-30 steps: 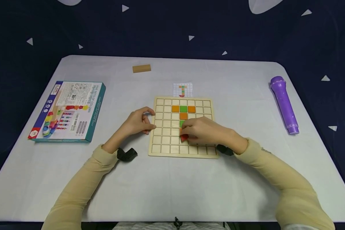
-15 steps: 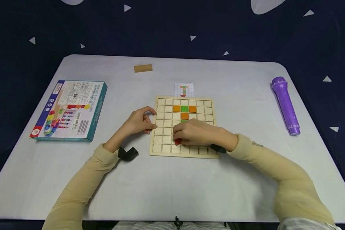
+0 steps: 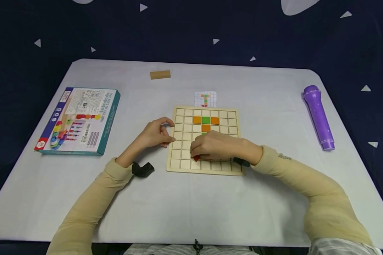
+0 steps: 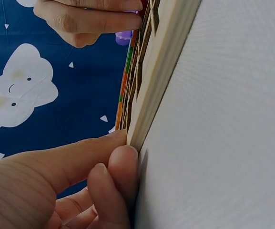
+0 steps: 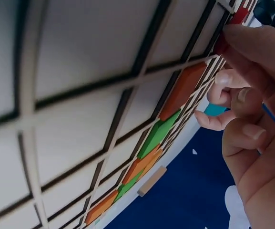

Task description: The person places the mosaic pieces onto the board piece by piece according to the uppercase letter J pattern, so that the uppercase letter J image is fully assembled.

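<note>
A wooden grid board [image 3: 185, 164] lies mid-table with orange tiles [image 3: 215, 120] and green tiles [image 3: 205, 120] in some squares. My left hand [image 3: 154, 134] is at its left edge; in the left wrist view, thumb and a bent finger meet the rim [image 4: 149, 112]. Over the lower middle of the grid, my right hand [image 3: 212, 145] pinches a small red piece [image 3: 196, 158] down at the squares. The right wrist view shows red [image 5: 219, 45] under the fingertips and more red [image 5: 241, 15] just beyond. The hand hides several squares in the head view.
A printed pattern card [image 3: 205, 99] sits behind the board, with a brown strip [image 3: 160, 74] farther back. A toy box [image 3: 78, 120] lies to the left. A purple cylinder with a wider end [image 3: 319, 118] lies at right.
My right hand has shifted slightly left across the board with the red piece, then stayed nearly still. My left hand keeps its place at the board's edge.
</note>
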The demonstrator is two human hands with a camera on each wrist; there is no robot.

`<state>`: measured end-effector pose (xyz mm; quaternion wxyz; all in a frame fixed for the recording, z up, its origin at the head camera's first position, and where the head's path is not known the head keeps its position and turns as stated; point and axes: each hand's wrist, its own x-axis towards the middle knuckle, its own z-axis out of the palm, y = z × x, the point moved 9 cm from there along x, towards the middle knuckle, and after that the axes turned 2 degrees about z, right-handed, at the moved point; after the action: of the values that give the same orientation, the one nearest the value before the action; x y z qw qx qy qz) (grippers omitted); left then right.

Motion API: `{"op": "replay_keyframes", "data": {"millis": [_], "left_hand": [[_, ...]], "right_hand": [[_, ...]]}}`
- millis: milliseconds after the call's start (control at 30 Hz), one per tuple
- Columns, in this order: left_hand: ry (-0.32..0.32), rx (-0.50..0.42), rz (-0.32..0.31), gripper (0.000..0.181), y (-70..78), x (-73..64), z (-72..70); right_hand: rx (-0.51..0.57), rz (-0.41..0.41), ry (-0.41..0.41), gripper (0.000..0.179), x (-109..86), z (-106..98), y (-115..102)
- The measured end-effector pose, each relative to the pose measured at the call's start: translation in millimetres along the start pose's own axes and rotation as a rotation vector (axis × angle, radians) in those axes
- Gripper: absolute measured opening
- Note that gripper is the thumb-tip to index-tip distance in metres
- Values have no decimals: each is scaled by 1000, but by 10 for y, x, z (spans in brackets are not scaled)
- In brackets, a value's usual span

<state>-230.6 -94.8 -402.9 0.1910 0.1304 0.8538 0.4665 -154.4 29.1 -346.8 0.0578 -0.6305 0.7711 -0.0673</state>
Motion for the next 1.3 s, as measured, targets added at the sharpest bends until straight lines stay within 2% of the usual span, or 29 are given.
{"op": "replay_keyframes", "data": {"millis": [167, 367, 967, 1300], "left_hand": [[-2, -7, -13, 46, -13, 8, 10], [-4, -1, -21, 45, -19, 18, 12], [-3, 4, -17, 45, -20, 13, 8], [-4, -2, -31, 45, -20, 8, 14]], "right_hand": [[-24, -35, -5, 12, -7, 1, -7], [-23, -60, 59, 9, -39, -28, 9], [-5, 23, 74, 17, -86, -32, 81], [30, 71, 100, 14, -211, -47, 124]]}}
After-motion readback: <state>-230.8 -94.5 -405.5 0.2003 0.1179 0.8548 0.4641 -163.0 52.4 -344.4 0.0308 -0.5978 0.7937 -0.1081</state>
